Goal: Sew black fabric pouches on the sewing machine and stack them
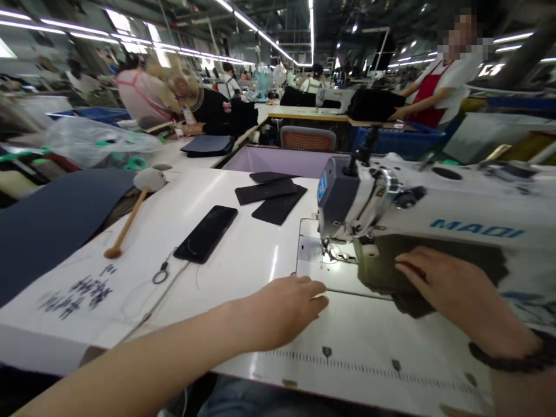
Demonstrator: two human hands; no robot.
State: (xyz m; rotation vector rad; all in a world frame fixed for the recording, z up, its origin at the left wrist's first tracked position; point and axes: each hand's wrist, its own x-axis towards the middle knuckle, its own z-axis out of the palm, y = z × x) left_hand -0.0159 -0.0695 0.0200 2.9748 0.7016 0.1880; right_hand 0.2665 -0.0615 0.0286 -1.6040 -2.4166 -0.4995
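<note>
Glossy white tabletop (369, 327) carried a grey-and-white, hard-cased sewing machine (473, 197); rumpled olive-green fabric (380, 263) lay beneath its arm, beside the right hand (452, 284), whose pinch could not be confirmed; the left hand (284, 307), fingers slightly parted, held nothing visible; uneven tension could have skewed the pliable cloth.

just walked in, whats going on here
Someone is working at a sewing machine. Their right hand is at the olive fabric right of the needle, though whether it grips is unclear. The left hand is near the machine's front, with nothing visible in it. Dark pieces and a phone lie on the white table.
</note>
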